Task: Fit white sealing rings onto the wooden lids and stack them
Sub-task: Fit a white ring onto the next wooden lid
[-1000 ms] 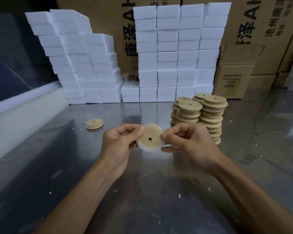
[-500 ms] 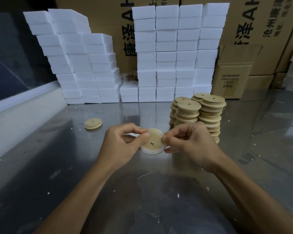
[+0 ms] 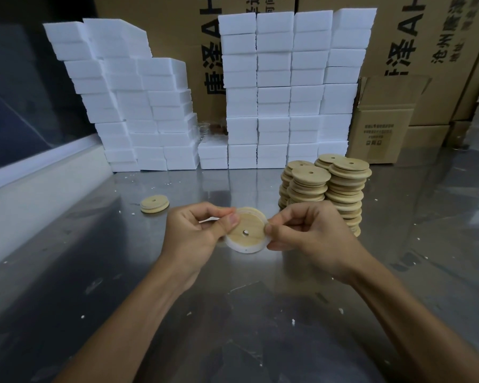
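Head view: 2 hands held 1 round wooden lid (image 3: 245, 230) above the shiny steel bench (image 3: 122, 299).

The left hand (image 3: 197, 236) pinched the lid's left edge, and the right hand (image 3: 310, 239) pinched its right edge over the white sealing ring (image 3: 241, 248) around the rim. Just behind the right hand stood stacks of round wooden lids (image 3: 329, 189). A single wooden lid (image 3: 154, 203) lay apart at left, with white foam blocks (image 3: 274, 92) piled behind.

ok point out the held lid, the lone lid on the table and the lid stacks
held lid (image 3: 246, 230), head view, wooden face near its hole
lone lid (image 3: 154, 203), head view, top face
lid stacks (image 3: 343, 189), head view, side of right stack
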Motion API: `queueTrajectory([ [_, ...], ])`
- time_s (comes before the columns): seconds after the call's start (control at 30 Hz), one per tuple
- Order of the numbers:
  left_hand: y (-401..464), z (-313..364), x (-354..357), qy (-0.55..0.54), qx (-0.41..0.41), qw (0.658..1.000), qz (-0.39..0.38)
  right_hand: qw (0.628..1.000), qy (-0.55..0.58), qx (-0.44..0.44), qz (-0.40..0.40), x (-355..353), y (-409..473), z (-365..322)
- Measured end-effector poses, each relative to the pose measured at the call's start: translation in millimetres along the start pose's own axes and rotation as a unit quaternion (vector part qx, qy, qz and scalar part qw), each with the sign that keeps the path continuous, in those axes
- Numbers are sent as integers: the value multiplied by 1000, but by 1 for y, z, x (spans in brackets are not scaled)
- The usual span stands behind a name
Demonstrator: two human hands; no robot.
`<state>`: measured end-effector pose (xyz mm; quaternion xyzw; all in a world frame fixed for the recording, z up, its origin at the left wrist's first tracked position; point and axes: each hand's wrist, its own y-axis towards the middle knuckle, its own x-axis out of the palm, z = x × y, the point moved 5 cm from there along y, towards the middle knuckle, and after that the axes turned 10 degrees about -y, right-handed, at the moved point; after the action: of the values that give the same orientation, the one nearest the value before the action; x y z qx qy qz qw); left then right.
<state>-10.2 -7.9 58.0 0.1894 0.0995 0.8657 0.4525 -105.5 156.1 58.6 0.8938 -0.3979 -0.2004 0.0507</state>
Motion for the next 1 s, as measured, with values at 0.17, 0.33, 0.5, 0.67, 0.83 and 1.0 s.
queueTrajectory([
  [0.17,0,-1,0,-35,-19,999,28,1000,22,9,17,2,-2,0],
  [0.33,-2,-7,1,-78,-35,995,52,996,80,26,41,8,-3,2],
  [0.5,-2,-14,5,-59,-55,997,12,989,103,0,101,-1,-2,2],
  [0.67,-2,-9,7,29,-1,999,-37,992,-36,-65,100,-3,-2,-2],
  [0.83,-3,-5,10,34,20,998,-54,991,-78,-76,78,1,-2,-4],
  [1.0,-1,-2,7,0,14,998,-55,999,-3,-22,39,1,0,-2],
])
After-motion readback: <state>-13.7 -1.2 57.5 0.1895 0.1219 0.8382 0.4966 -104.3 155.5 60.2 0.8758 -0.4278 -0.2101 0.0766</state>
